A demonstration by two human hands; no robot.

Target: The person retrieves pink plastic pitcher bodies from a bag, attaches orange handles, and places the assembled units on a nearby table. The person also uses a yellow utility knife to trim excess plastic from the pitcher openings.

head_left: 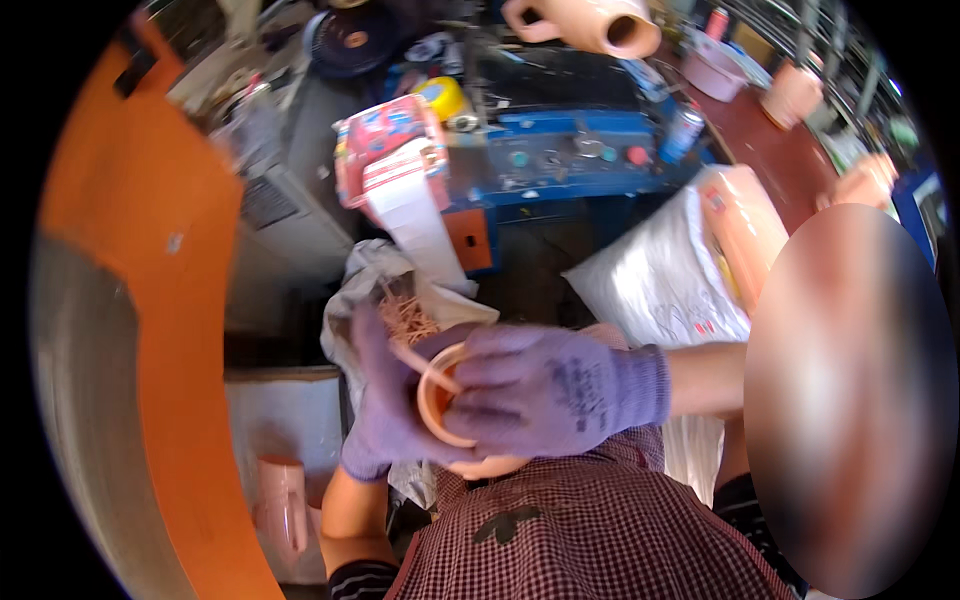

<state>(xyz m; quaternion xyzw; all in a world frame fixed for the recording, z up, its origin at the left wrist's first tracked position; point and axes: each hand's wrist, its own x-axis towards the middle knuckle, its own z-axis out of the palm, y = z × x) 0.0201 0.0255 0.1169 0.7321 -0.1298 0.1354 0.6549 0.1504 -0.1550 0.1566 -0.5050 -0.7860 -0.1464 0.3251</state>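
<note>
Both my hands wear purple knit gloves and are together in front of my checked apron. My left hand (385, 415) wraps the left side of a peach plastic jug (428, 418), whose round mouth faces up toward me. My right hand (545, 390) reaches from the right, its bent fingers closed over the jug's rim and partly covering the opening. A thin peach strip (425, 366) slants across the mouth between the hands. Whether a small tool is in my right fingers is hidden. Just beyond the hands, a whitish sack (350, 300) holds thin peach plastic scraps (405, 318).
A blue machine panel (570, 155) with buttons stands ahead, with another peach jug (590, 22) above it. A white sack (650, 270) lies right of centre. At left are an orange machine frame (185, 330) and a peach jug (283, 500) on a grey surface.
</note>
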